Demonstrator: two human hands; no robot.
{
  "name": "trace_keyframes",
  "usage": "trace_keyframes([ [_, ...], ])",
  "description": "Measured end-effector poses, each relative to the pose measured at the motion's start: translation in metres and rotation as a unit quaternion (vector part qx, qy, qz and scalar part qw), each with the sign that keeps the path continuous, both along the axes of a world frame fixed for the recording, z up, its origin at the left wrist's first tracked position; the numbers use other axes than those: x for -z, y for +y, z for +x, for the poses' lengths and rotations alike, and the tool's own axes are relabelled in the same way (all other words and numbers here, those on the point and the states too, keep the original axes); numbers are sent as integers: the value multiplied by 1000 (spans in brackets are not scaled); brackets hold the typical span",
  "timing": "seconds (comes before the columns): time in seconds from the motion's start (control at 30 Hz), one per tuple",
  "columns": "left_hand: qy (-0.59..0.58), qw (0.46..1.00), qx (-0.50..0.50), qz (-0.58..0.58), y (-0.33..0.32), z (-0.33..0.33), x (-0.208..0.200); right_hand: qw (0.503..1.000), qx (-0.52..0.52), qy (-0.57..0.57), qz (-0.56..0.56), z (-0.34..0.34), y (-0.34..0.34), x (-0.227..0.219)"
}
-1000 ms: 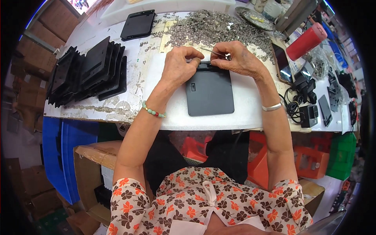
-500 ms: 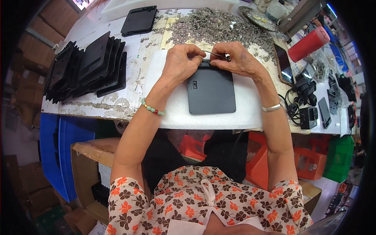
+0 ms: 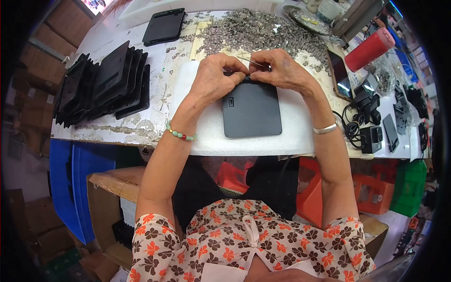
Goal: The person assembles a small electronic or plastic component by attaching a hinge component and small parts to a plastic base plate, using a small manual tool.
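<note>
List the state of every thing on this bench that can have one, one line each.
Dark grey square plastic case: lying flat on the white foam pad, far edge under both hands.
Left hand: fingers curled on the case's far edge.
Right hand: pinching thin metal tweezers.
Black plastic panels: stacked leaning in a row.
Red cylindrical bottle: lying tilted, closed.
Small grey metal parts: loose in a heap.

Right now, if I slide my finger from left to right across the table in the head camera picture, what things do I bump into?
Row of leaning black panels → left hand → right hand → phone → red cylinder → small black gadgets.
</note>
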State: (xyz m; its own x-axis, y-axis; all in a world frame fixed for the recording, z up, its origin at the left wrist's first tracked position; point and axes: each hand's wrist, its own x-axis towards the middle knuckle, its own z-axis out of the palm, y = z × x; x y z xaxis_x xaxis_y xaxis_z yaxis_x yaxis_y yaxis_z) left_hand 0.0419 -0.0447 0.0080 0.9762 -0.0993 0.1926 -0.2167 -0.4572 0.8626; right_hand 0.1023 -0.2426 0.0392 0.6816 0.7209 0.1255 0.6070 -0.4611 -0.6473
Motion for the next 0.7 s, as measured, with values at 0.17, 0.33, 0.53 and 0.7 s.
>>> trace_keyframes([
  [0.17,-42,998,-1,47,-2,-1,0,997,36,63,0,0,0,-1],
  [0.33,-71,995,7,69,-5,-3,-3,995,35,93,12,6,-3,7],
  [0.53,-76,994,1,77,-5,-2,-1,996,45,76,-11,2,0,0],
  [0.7,-67,996,-7,55,-5,-2,-3,997,57,51,-24,-5,2,-4],
])
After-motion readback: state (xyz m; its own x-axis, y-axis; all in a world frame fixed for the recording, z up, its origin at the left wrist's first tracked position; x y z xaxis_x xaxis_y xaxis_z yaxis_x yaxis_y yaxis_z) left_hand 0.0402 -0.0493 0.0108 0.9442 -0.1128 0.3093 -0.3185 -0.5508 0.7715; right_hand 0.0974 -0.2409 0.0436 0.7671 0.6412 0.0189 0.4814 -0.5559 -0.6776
